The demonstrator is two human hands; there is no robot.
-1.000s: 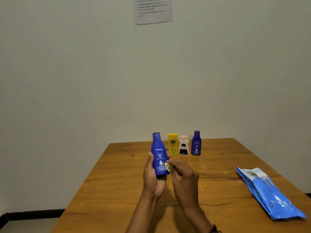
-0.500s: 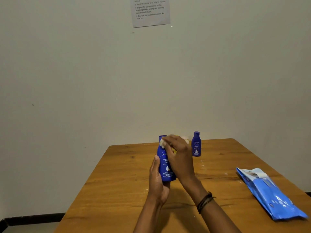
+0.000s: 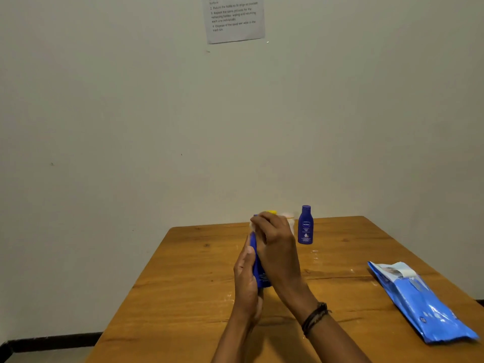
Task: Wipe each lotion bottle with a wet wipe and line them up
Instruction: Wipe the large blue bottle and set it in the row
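Item: large blue lotion bottle (image 3: 260, 276), held upright above the middle of the surface (image 3: 183, 284), in front of the row.

Held by: left hand (image 3: 245, 281), fingers curled round the lower body.

Worked by: right hand (image 3: 275, 244), fingers bent over the cap end. A white scrap of wet wipe (image 3: 252, 226) is pressed beneath them, and the rest of it is hidden.

Behind, partly covered by the right hand: yellow bottle (image 3: 271, 212) and white bottle (image 3: 290, 216).

Just beside these: small blue bottle (image 3: 305, 225), upright.

Well apart, to the right: wipes pack (image 3: 419, 299), laid flat.

Risks, as judged:
- The wetted bottle may be let slip through the one-handed grip.
- The row behind may be toppled if it is struck by the wiping hand.
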